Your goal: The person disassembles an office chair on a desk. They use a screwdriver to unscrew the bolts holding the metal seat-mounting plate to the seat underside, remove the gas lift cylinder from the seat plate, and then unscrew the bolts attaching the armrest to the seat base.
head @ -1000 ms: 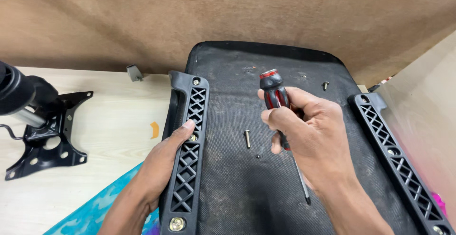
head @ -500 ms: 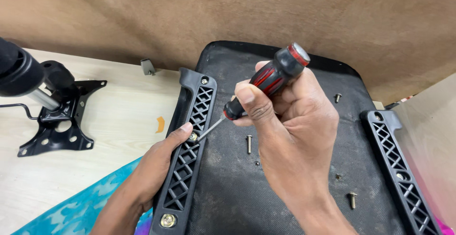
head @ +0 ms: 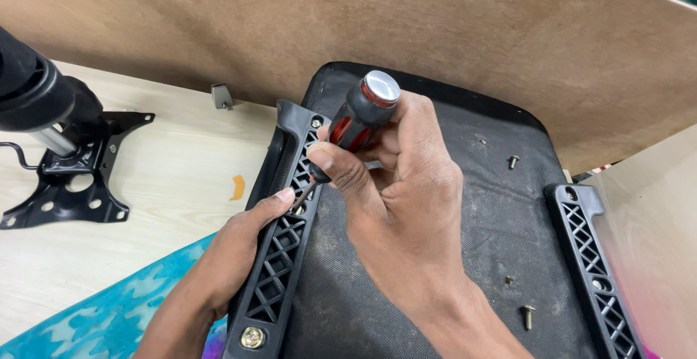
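- Right now the right hand (head: 406, 206) is gripping a red-and-black screwdriver (head: 359, 123), its tip sitting at a screw in the left black lattice bracket (head: 279, 257).
- Left hand (head: 232, 257) is pressing fingers, holding nothing, on that bracket atop the black seat base (head: 472, 206).

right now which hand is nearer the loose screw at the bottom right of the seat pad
Right. The right hand grips the screwdriver mid-pad, its wrist running down beside the screw. The left hand rests on the left bracket, farther away.

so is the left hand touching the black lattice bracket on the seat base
Touching. The head view shows the left hand lying on the left black lattice bracket, its fingertip pressed on the bracket beside the screwdriver tip.
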